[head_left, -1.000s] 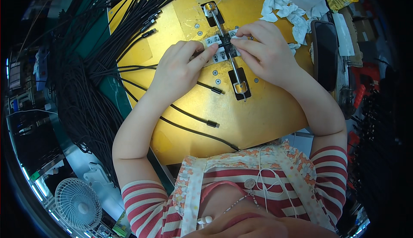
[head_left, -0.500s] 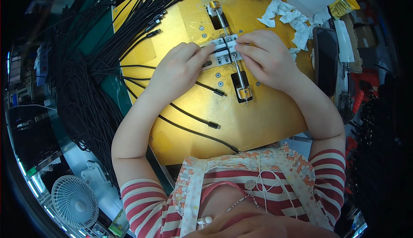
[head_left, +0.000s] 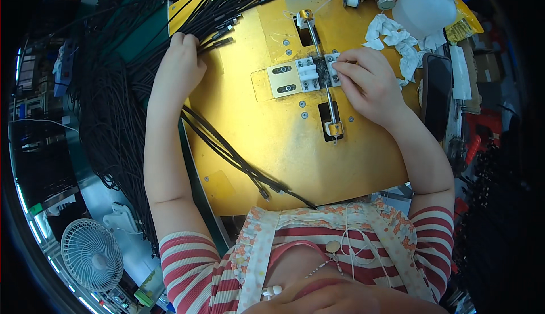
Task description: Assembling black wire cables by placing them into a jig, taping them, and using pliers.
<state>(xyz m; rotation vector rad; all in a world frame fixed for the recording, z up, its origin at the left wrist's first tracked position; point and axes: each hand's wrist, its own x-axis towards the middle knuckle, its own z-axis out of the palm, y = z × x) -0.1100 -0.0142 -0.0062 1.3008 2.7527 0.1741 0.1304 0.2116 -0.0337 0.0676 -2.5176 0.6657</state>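
Observation:
My left hand (head_left: pixel 180 67) is over the edge of a thick bundle of black cables (head_left: pixel 122 138), its fingers curled in; what they hold, if anything, is hidden. My right hand (head_left: pixel 372 84) is pinched at the right white block (head_left: pixel 333 64) of a small clamping fixture. Anything between those fingertips is too small to make out. The fixture's left white block (head_left: pixel 307 76) is screwed beside a slotted metal plate (head_left: pixel 285 79), with no cable lying across it. A metal rod (head_left: pixel 328 101) runs through the gap between the blocks.
Loose black cables (head_left: pixel 227 152) lie across the yellow work plate (head_left: pixel 272 149) toward my apron. More cable ends (head_left: pixel 227 27) fan out at the far left. Crumpled tissues (head_left: pixel 409 58), a white plastic bottle (head_left: pixel 424 7) and a dark phone (head_left: pixel 437 90) line the right side.
My left hand has moved left from the fixture to the cable bundle. The cable is gone from the blocks, and the loose cables in front have drawn together. My right hand stays at the fixture.

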